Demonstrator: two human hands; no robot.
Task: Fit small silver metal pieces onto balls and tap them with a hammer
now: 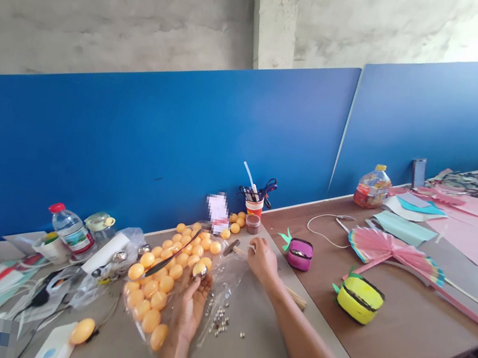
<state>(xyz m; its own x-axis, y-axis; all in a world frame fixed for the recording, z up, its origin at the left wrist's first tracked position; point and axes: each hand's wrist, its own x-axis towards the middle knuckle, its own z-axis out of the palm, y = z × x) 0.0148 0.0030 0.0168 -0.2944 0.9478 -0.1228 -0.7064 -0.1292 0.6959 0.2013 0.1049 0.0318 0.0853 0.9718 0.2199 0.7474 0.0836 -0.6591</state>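
Note:
My left hand [190,308] is closed round a shiny metallic ball [200,270], thumb on its near side. It is beside a clear bag of orange plastic balls [158,300]. My right hand [263,262] is just above the table, to the right and further back. Its fingers are bent together, and whatever they may pinch is too small to make out. A small hammer [232,247] lies just left of those fingers. Tiny silver beads [220,321] are scattered between my forearms, beside a clear plastic bag [228,281].
A cup of tools [254,206] and a small round tub [252,224] stand against the blue partition [156,153]. At left are a water bottle [73,231] and clutter. To the right lie purple [300,254] and yellow [360,298] pouches and a pink paper fan [392,250].

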